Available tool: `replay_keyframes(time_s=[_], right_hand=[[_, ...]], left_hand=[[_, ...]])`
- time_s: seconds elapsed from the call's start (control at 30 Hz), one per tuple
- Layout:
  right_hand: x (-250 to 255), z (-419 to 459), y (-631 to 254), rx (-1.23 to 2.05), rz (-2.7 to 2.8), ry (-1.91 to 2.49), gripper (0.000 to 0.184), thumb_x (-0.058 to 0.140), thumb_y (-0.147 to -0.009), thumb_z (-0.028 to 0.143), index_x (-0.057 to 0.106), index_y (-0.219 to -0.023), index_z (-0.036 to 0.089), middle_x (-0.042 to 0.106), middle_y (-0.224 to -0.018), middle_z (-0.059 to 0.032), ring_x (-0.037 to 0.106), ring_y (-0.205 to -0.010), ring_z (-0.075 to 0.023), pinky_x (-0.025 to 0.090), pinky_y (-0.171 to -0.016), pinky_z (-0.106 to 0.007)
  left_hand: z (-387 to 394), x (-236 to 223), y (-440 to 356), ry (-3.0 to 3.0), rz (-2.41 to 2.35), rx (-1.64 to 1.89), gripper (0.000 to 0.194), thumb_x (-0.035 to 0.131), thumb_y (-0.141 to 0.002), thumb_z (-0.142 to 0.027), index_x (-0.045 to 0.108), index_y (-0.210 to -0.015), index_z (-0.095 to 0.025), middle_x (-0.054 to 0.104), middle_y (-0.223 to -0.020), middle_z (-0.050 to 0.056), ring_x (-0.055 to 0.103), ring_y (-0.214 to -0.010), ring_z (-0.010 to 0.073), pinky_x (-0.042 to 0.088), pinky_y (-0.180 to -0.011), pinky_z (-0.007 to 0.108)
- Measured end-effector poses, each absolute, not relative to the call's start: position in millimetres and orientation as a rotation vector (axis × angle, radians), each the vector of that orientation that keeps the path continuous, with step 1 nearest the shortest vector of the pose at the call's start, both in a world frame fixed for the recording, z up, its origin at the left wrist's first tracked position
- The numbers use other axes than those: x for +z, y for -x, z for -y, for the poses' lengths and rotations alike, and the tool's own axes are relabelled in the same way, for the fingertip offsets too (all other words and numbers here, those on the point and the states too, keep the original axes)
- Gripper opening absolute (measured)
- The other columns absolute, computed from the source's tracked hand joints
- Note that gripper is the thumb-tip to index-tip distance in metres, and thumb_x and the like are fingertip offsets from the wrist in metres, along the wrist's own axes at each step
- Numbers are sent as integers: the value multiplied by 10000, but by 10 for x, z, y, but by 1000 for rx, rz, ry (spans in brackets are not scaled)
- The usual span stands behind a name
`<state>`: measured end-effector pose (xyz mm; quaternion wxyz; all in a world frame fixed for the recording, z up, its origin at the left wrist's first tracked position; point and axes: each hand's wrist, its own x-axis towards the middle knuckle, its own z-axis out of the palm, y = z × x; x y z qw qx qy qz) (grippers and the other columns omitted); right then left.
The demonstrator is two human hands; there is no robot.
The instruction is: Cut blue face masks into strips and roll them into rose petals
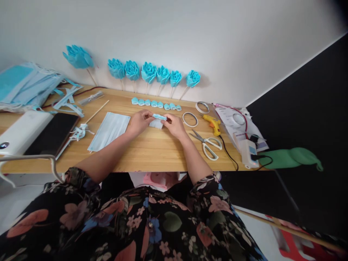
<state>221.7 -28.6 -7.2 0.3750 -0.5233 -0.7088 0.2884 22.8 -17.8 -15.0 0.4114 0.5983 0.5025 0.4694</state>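
Note:
Between my two hands is a small piece of blue-and-white face mask fabric (156, 124), its blue top edge folded over. My left hand (140, 121) pinches its left end, and my right hand (174, 125) pinches the right end. Just behind them lies a row of several small rolled blue petals (154, 104). A flat pale-blue face mask (110, 131) rests left of my left hand. To the right of my right hand are a roll of tape (190, 119) and white-handled scissors (208, 145), blades open.
Several blue fabric roses (149, 72) on sticks lean against the wall. A yellow glue gun (212, 124) and a power strip (249, 154) with cables sit at right. At left are a phone (51, 136), a white box (24, 130), cut strips (67, 99) and stacked masks (27, 85).

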Motion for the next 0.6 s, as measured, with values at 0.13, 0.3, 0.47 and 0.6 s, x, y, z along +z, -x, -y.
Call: replay_keyframes(time_s=[0.13,0.3,0.47,0.6], right_hand=[[-66,288,-2202,874,1681,1266,205,688,-772,377,697,-886,206,637,-771,16,552,-728,-155,437,-730,-283],[-60,295,-2163,1127,1542,1123,333,747,-709,453,677,-908,194,604,-735,32,538,-696,-135,451,-699,-272],[-40,304,-2179,1297,1544,1092,474,827,-665,498,694,-1017,210,706,-858,-2,619,-772,-163,516,-752,-299],[27,346,-2194,1251,1553,1090,531,754,-776,572,702,-1177,228,744,-1140,-63,682,-1025,-205,528,-929,-337]], left_hand=[[213,-71,-233,-1320,-1172,1187,240,753,-690,-393,673,-762,-178,653,-745,16,516,-619,129,417,-585,267],[271,50,-239,-1248,-1061,1185,342,730,-674,-480,642,-814,-181,631,-772,21,529,-631,140,433,-544,268],[282,122,-204,-1434,-1155,1164,243,674,-728,-424,624,-769,-189,636,-725,20,545,-662,157,407,-599,270],[296,101,-187,-1662,-1231,1089,204,647,-772,-394,686,-773,-194,667,-709,22,546,-655,166,377,-613,276]])
